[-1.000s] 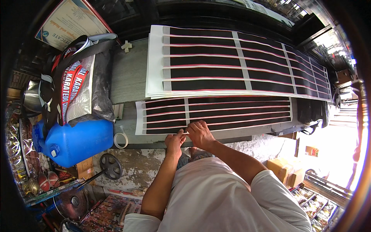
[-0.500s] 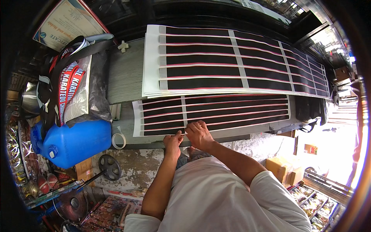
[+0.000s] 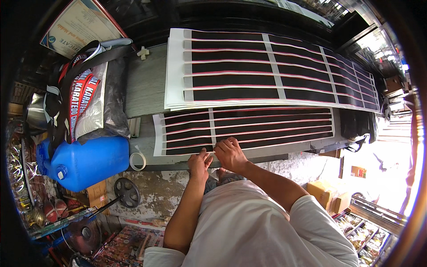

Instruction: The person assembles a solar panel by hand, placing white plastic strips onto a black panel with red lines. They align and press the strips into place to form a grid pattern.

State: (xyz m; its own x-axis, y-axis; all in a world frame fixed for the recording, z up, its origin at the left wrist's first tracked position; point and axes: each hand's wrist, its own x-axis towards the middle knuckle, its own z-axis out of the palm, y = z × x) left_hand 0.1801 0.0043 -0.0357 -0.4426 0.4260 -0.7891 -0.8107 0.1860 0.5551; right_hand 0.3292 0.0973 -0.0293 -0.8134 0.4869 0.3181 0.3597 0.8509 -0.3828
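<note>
A long white sheet [image 3: 159, 136] printed with black bands and thin white-and-red lines lies along the table's near edge. At its front border, my left hand [image 3: 198, 165] rests with thumb and forefinger apart. Just to the right, my right hand [image 3: 231, 155] bends over the same border, its fingers curled and pinched together. A small pale sliver shows between the two hands; what the right fingertips grip is too small to make out. Behind lies a larger stack of similar banded sheets [image 3: 175, 71], overlapping the near sheet's far side.
A roll of white tape [image 3: 138, 161] lies at the table's left front, beside a blue jerrycan [image 3: 95, 162]. Medal ribbons [image 3: 82, 95] drape over a plastic-wrapped bundle. A framed certificate [image 3: 73, 31] leans behind. Cardboard boxes [image 3: 327, 193] stand at the lower right.
My left thumb and forefinger have parted from their pinch at the sheet's border, the forefinger shifting farther onto the sheet. The right hand stays nearly in place.
</note>
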